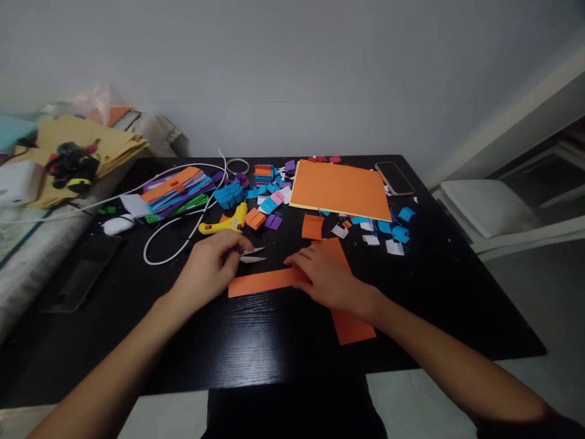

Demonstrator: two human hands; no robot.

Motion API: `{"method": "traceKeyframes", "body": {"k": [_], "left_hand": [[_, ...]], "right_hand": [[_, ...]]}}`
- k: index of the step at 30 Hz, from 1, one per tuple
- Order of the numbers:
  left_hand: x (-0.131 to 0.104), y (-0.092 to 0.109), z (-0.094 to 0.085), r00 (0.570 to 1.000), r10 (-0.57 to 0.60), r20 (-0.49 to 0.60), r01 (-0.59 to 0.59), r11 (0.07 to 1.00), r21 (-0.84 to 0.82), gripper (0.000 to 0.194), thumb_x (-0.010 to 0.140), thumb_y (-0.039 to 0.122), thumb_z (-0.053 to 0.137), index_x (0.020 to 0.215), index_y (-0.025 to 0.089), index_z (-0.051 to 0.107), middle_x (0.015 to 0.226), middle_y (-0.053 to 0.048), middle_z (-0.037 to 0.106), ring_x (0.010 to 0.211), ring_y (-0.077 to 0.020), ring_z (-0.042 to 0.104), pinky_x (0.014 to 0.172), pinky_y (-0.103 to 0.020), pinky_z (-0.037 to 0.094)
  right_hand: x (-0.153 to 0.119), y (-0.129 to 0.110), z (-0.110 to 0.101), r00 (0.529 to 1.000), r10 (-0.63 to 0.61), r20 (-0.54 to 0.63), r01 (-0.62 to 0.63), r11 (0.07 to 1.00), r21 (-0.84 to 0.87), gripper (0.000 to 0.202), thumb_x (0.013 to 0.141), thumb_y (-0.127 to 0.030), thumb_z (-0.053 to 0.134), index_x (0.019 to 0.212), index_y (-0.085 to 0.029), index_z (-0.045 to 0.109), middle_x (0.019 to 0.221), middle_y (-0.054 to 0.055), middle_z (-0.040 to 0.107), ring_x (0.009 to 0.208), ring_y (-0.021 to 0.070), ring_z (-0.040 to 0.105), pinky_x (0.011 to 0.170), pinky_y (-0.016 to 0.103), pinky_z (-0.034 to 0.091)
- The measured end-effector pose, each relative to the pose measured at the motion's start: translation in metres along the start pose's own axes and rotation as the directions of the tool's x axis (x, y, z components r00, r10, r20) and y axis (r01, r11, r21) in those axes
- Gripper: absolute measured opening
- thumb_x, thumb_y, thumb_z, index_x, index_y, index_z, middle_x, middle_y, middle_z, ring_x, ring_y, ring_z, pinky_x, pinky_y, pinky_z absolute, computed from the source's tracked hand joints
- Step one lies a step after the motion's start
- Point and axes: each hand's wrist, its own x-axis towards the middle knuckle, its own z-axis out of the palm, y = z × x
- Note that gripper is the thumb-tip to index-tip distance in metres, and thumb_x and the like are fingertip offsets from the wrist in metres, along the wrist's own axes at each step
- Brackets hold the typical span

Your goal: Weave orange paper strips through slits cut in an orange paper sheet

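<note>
My left hand is closed around a pair of scissors, whose two slightly parted blades point right; the handles are hidden in the fingers. Below the blades an orange paper strip lies across the black table. My right hand has its thumb and fingers on the strip's right end, covering it. Under that hand and wrist a wider orange paper piece runs toward the front edge. Just beyond the right fingers sits a small folded orange paper piece.
Behind my hands are a yellow glue gun, many cut paper pieces, and an orange sheet stack beside a phone. A white cable loops at left, near a white mouse and a dark flat device.
</note>
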Motion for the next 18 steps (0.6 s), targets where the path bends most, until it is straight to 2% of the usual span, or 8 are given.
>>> {"method": "traceKeyframes", "body": {"k": [2,4,8,11,14,16,18], "left_hand": [[0.013,-0.002,0.012,0.999,-0.011,-0.030,0.005,0.978,-0.209,0.021,0.073,0.013,0.049,0.066,0.020,0.068,0.068,-0.002,0.069,0.066,-0.0180,0.062,0.065,-0.028,0.043],[0.021,-0.007,0.021,0.998,-0.018,-0.063,-0.001,0.956,-0.292,0.019,0.067,0.014,0.046,0.056,0.020,0.060,0.059,-0.001,0.063,0.058,-0.0159,0.057,0.059,-0.027,0.040],[0.021,-0.020,0.028,0.994,-0.029,-0.105,-0.014,0.922,-0.388,0.014,0.059,0.019,0.042,0.046,0.022,0.040,0.044,0.001,0.043,0.045,-0.0127,0.040,0.049,-0.026,0.032],[0.016,-0.029,0.028,0.993,-0.036,-0.114,-0.015,0.906,-0.424,0.014,0.056,0.021,0.042,0.045,0.023,0.033,0.042,0.002,0.034,0.042,-0.0117,0.032,0.045,-0.025,0.026],[0.014,-0.036,0.028,0.985,-0.049,-0.168,-0.026,0.907,-0.420,0.016,0.059,0.018,0.042,0.046,0.023,0.035,0.044,0.002,0.037,0.043,-0.0123,0.036,0.045,-0.025,0.028],[0.015,-0.038,0.029,0.975,-0.049,-0.218,-0.041,0.920,-0.390,0.018,0.065,0.014,0.044,0.049,0.021,0.044,0.048,0.001,0.048,0.048,-0.0133,0.045,0.049,-0.025,0.035],[0.016,-0.038,0.031,0.968,-0.021,-0.252,-0.068,0.938,-0.339,0.019,0.073,0.012,0.050,0.058,0.020,0.059,0.060,-0.001,0.063,0.059,-0.0153,0.059,0.060,-0.027,0.045]], "right_hand": [[0.001,0.000,0.001,1.000,0.007,0.010,-0.007,1.000,-0.002,0.037,0.092,-0.016,0.072,0.129,-0.017,0.066,0.125,0.014,0.070,0.119,0.0337,0.059,0.105,0.052,0.048],[0.001,0.000,0.001,1.000,0.023,0.013,-0.023,1.000,0.013,0.034,0.092,-0.016,0.071,0.126,-0.016,0.068,0.123,0.014,0.069,0.117,0.0329,0.059,0.104,0.051,0.049],[0.000,0.000,0.001,0.998,0.066,0.015,-0.066,0.996,0.055,0.027,0.092,-0.017,0.072,0.119,-0.016,0.070,0.124,0.014,0.065,0.117,0.0304,0.060,0.104,0.048,0.049],[0.000,0.000,0.000,0.996,0.085,0.028,-0.087,0.992,0.087,0.018,0.093,-0.017,0.073,0.111,-0.017,0.071,0.122,0.013,0.064,0.116,0.0292,0.060,0.104,0.046,0.050],[0.000,-0.001,0.000,0.994,0.098,0.041,-0.102,0.989,0.110,0.011,0.092,-0.017,0.073,0.102,-0.018,0.069,0.119,0.012,0.064,0.114,0.0286,0.060,0.101,0.045,0.050],[0.000,-0.001,0.000,0.993,0.111,0.041,-0.115,0.986,0.120,0.016,0.091,-0.015,0.073,0.105,-0.019,0.068,0.120,0.011,0.064,0.114,0.0286,0.061,0.101,0.045,0.051],[0.001,-0.001,0.001,0.992,0.122,0.040,-0.126,0.984,0.126,0.023,0.090,-0.014,0.073,0.112,-0.019,0.066,0.123,0.011,0.064,0.116,0.0290,0.062,0.102,0.046,0.051]]}}
